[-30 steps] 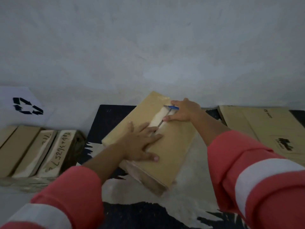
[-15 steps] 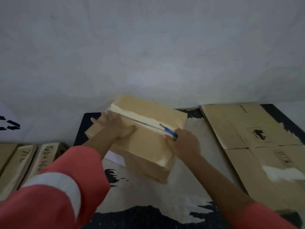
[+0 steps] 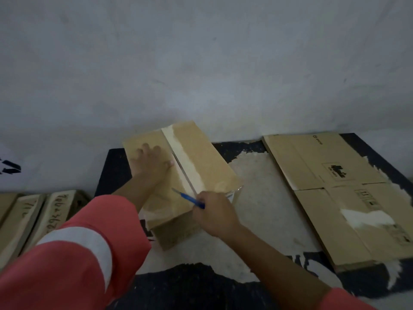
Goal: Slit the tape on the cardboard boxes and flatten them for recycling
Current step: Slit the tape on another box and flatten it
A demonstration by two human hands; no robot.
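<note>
A brown cardboard box (image 3: 207, 166) stands on the worn black table (image 3: 257, 198), with a pale tape strip (image 3: 185, 162) along its top seam. My left hand (image 3: 149, 164) lies flat on the box's top, left of the seam, fingers spread. My right hand (image 3: 214, 211) is at the box's near right corner, closed around a blue-handled knife (image 3: 190, 199). The blade points up and left over the box's top, near the seam's near end.
Flattened cardboard boxes (image 3: 335, 189) lie on the table at the right. Several flattened boxes (image 3: 33, 218) stand on edge at the left, below a white sign with a recycling symbol (image 3: 10, 167). A grey wall (image 3: 201, 63) rises right behind the table.
The box has turned so its seam now runs away from me. My right hand with the knife has come to the near end of the seam. My left hand stays on top.
</note>
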